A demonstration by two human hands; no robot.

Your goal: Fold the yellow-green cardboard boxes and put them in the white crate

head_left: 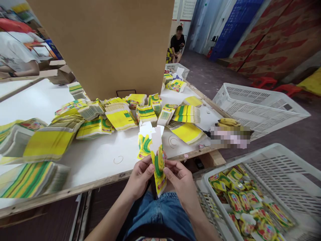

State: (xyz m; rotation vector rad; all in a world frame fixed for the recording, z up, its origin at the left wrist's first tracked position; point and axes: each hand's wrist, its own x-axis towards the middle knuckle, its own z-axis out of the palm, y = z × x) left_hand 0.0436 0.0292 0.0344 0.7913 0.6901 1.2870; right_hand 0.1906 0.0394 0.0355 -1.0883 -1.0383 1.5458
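Observation:
Between my two hands, over the table's front edge, is a small yellow and green printed carton (158, 167) with a white flap sticking up at its top. My left hand (140, 177) grips its left side, thumb against the front. On the right side, my right hand (181, 179) pinches it between thumb and fingers. Just behind it on the white table lie a few more yellow-green cartons (144, 145) with white flaps. Beyond them, bundles of flat yellow cartons (120, 115) spread across the table.
A tall brown cardboard box (107, 47) stands at the back. At lower right, a white crate (208, 180) holds many yellow packs. Another white crate (263, 103) sits behind bananas (228, 122). A person (177, 43) sits far back; another person's arm (27, 68) shows at left.

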